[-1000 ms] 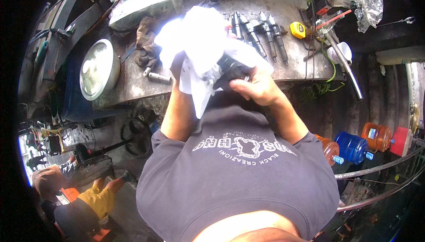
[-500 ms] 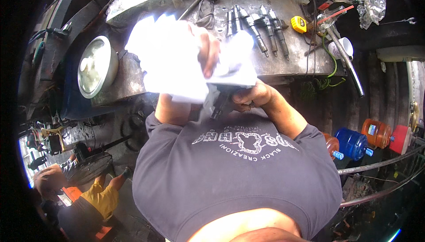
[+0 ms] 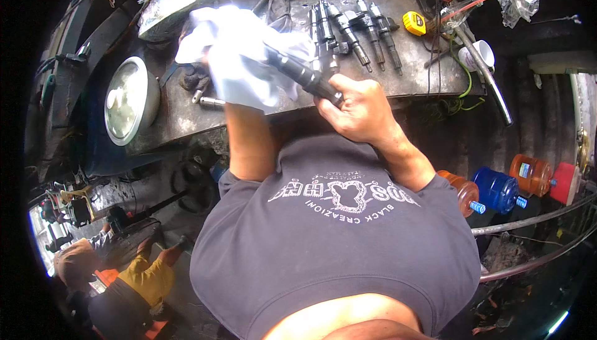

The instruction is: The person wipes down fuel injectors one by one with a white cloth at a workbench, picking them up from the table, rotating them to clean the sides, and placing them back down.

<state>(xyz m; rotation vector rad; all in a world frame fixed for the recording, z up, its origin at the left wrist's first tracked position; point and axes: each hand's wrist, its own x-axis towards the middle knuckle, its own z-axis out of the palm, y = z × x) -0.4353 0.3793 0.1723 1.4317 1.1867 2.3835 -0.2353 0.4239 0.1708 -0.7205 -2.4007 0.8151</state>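
My right hand is closed around one end of a dark metal fuel injector, held tilted above the near edge of the workbench. The injector's far end runs into a bright white cloth. My left forearm reaches up behind that cloth. It covers my left hand, whose fingers are hidden, but the cloth is bunched and held up there, against the injector. Beyond my right hand, several similar injectors lie side by side on the metal workbench.
A round pale metal bowl stands at the bench's left. Small metal parts lie beside it. At right are a yellow tape measure, a white cup and a metal pipe. Large water bottles stand lower right. A person crouches lower left.
The cloth and my left hand have moved left, uncovering the injector and the small parts on the bench. My right hand has risen slightly, still gripping the injector's end.
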